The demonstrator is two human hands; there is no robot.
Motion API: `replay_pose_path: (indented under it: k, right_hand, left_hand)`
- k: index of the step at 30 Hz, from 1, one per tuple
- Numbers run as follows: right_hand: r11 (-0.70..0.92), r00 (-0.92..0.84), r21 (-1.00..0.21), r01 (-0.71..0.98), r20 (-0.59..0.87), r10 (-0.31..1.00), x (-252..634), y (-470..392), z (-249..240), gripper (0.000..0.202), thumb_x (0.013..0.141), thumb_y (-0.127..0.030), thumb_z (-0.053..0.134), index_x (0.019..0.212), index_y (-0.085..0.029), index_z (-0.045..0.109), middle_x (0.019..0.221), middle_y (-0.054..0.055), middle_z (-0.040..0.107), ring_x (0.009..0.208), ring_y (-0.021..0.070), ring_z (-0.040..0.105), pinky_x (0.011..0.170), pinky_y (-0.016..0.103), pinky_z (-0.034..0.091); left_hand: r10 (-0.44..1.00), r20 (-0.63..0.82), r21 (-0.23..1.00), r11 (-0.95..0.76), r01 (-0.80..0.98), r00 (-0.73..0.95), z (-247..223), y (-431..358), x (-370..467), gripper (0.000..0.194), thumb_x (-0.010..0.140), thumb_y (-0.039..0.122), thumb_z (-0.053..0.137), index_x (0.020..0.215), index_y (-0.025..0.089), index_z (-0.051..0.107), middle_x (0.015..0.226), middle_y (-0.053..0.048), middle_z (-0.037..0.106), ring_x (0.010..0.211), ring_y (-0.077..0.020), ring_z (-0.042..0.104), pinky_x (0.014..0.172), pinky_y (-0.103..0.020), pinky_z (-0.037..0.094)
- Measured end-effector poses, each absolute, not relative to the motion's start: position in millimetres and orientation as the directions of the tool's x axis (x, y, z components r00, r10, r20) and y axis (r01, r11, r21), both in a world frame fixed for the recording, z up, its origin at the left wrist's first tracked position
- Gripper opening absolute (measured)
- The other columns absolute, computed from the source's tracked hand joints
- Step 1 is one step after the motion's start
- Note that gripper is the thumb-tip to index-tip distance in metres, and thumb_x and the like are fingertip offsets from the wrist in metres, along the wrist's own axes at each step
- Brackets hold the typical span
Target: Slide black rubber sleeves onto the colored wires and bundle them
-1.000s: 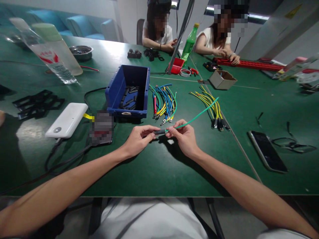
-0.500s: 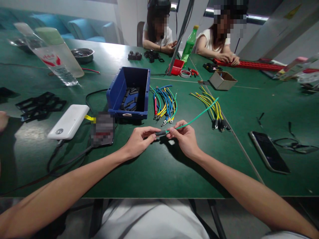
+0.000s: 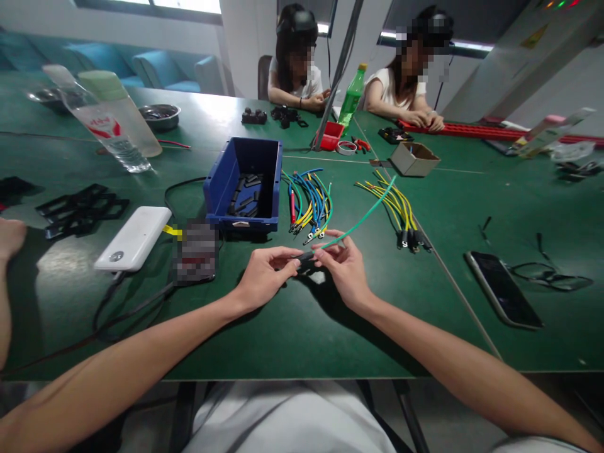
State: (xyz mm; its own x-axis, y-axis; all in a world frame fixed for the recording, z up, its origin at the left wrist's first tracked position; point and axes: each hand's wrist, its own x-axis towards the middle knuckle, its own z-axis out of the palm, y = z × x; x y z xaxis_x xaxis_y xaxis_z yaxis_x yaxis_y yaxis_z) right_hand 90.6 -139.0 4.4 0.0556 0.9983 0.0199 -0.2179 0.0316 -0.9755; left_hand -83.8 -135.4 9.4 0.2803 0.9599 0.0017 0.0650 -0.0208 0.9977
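My left hand (image 3: 267, 274) pinches a short black sleeve (image 3: 306, 257) between thumb and fingers. In my right hand (image 3: 343, 267) a green wire (image 3: 363, 218) is gripped close to where it meets the sleeve; its free end curves up to the right. Beyond my hands lies a bundle of blue, yellow and green wires (image 3: 311, 201) with a red pen-like thing (image 3: 292, 206) beside it. To the right rest several yellow wires (image 3: 396, 204) with black sleeves at their near ends. A blue bin (image 3: 243, 223) holds loose black sleeves (image 3: 248, 202).
Left of the bin are a white power bank (image 3: 134, 239), a dark device (image 3: 195, 258) with cables, black frames (image 3: 82, 207) and bottles (image 3: 111, 129). On the right lie a phone (image 3: 503, 289) and glasses (image 3: 550, 275). Two people sit opposite; another person's arm (image 3: 9, 242) shows at left.
The green wire's free end has swung up and slightly left, and the sleeve is tilted more between my fingers. The view has shifted a little. Another person's arm reaches further in at left.
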Motion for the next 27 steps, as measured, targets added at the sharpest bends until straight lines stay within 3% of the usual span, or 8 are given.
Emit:
replay_pose_path:
  k: [3, 8, 11, 14, 18, 22, 24, 27]
  right_hand:
    - [0.021, -0.002, -0.968, -0.251, 0.022, 1.0, 86.4, -144.1, 8.3, 0.053, 0.068, -0.027, 0.077, 0.111, -0.027, 0.046, 0.078, -0.005, 0.067, 0.063, 0.0111, 0.063, 0.064, 0.026, 0.053]
    - [0.081, 0.043, -0.96, -0.267, 0.072, 0.996, 86.3, -147.5, 12.4, 0.056, 0.071, -0.026, 0.074, 0.118, -0.029, 0.044, 0.074, -0.007, 0.064, 0.063, 0.01, 0.062, 0.067, 0.026, 0.052]
    - [0.104, 0.068, -0.958, -0.267, 0.089, 0.994, 89.6, -146.0, 11.8, 0.065, 0.071, -0.025, 0.073, 0.127, -0.031, 0.039, 0.072, -0.008, 0.062, 0.064, 0.0099, 0.062, 0.066, 0.024, 0.052]
    - [0.118, 0.087, -0.955, -0.273, 0.097, 0.991, 93.0, -143.0, 11.5, 0.072, 0.07, -0.024, 0.073, 0.131, -0.03, 0.035, 0.071, -0.008, 0.063, 0.065, 0.0104, 0.062, 0.062, 0.023, 0.05]
    - [0.14, 0.116, -0.955, -0.262, 0.113, 0.987, 98.6, -137.7, 11.9, 0.076, 0.069, -0.025, 0.074, 0.133, -0.029, 0.033, 0.069, -0.008, 0.062, 0.066, 0.011, 0.063, 0.062, 0.022, 0.049]
    - [0.163, 0.132, -0.961, -0.225, 0.136, 0.982, 106.1, -131.1, 9.7, 0.083, 0.069, -0.026, 0.073, 0.139, -0.031, 0.027, 0.069, -0.008, 0.061, 0.065, 0.011, 0.062, 0.062, 0.023, 0.049]
    - [0.174, 0.138, -0.964, -0.2, 0.148, 0.979, 110.0, -127.9, 8.4, 0.086, 0.069, -0.025, 0.072, 0.14, -0.031, 0.025, 0.07, -0.008, 0.061, 0.066, 0.011, 0.062, 0.062, 0.023, 0.049]
    - [0.192, 0.165, -0.968, -0.161, 0.166, 0.972, 115.1, -124.2, 7.8, 0.087, 0.069, -0.026, 0.072, 0.141, -0.032, 0.025, 0.073, -0.007, 0.061, 0.066, 0.0107, 0.061, 0.062, 0.024, 0.05]
  left_hand:
    - [0.965, 0.008, 0.999, -0.02, 0.044, 0.262, 11.9, -138.9, -80.4, 0.031, 0.076, 0.032, 0.069, 0.099, 0.012, 0.071, 0.084, -0.008, 0.074, 0.067, -0.0168, 0.069, 0.066, -0.028, 0.057]
    - [0.955, 0.014, 1.0, -0.016, 0.006, 0.296, 14.3, -140.0, -77.6, 0.034, 0.079, 0.033, 0.067, 0.105, 0.011, 0.07, 0.091, -0.01, 0.074, 0.074, -0.0181, 0.07, 0.073, -0.03, 0.056]
    - [0.929, 0.076, 0.995, -0.092, 0.028, 0.361, 17.3, -139.8, -78.3, 0.036, 0.085, 0.036, 0.058, 0.108, 0.01, 0.068, 0.092, -0.01, 0.074, 0.079, -0.0189, 0.07, 0.077, -0.031, 0.055]
    - [0.915, 0.171, 0.957, -0.242, 0.158, 0.366, 26.0, -134.1, -81.9, 0.035, 0.09, 0.037, 0.051, 0.105, 0.011, 0.069, 0.088, -0.009, 0.074, 0.082, -0.0188, 0.069, 0.077, -0.029, 0.053]
    - [0.907, 0.405, 0.804, -0.412, 0.429, 0.111, 50.7, -98.0, -96.8, 0.036, 0.092, 0.04, 0.045, 0.098, 0.013, 0.068, 0.078, -0.006, 0.072, 0.07, -0.015, 0.067, 0.069, -0.024, 0.051]
    - [0.825, 0.561, 0.604, -0.356, 0.713, -0.064, 73.9, -32.9, -117.8, 0.032, 0.089, 0.035, 0.049, 0.108, 0.013, 0.063, 0.084, -0.006, 0.071, 0.075, -0.0147, 0.066, 0.075, -0.024, 0.049]
    - [0.854, 0.52, 0.494, -0.281, 0.822, -0.02, 75.1, -5.2, -124.0, 0.031, 0.086, 0.03, 0.052, 0.11, 0.013, 0.062, 0.088, -0.008, 0.072, 0.082, -0.0173, 0.066, 0.081, -0.027, 0.048]
    - [0.94, 0.319, 0.28, -0.217, 0.935, 0.122, 62.4, 17.2, -124.5, 0.033, 0.084, 0.033, 0.054, 0.11, 0.016, 0.064, 0.1, -0.012, 0.071, 0.095, -0.0248, 0.064, 0.087, -0.035, 0.047]
